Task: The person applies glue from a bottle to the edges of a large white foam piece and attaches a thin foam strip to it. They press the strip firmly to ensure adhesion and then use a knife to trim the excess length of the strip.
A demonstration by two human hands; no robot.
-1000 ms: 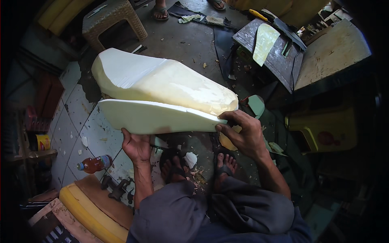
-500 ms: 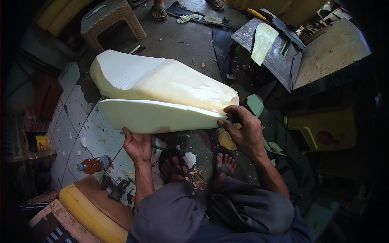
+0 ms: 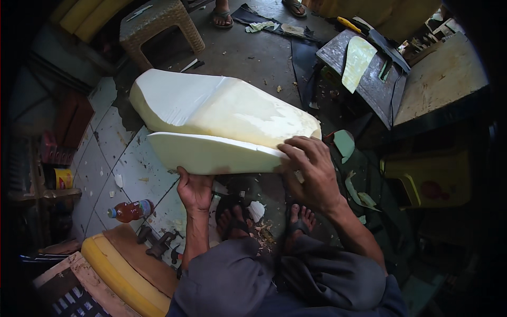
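A long cream foam block, shaped like a motorcycle seat (image 3: 259,108), lies before me with a paler, ridged area toward its left end. Against its near side stands a white foam sheet (image 3: 211,154) with a tapered right end. My left hand (image 3: 196,191) holds the sheet's lower edge, thumb up on the outer face and the other fingers mostly hidden beneath. At the tapered end, my right hand (image 3: 316,174) is closed over the sheet, its fingertips on the top edge where it meets the block. The right thumb is blurred.
At the right, a low table (image 3: 338,50) bears a yellow-green foam offcut (image 3: 359,63) and a yellow-handled tool. A woven-pattern stool (image 3: 161,31) stands back left. A drink bottle (image 3: 131,211) and a metal clamp (image 3: 158,242) lie on the tiles. Another person's foot (image 3: 222,18) shows at the back.
My right hand has shifted from pinching the sheet's tip to lying further over its top edge. My left hand keeps its hold below. The whole view has shifted slightly.
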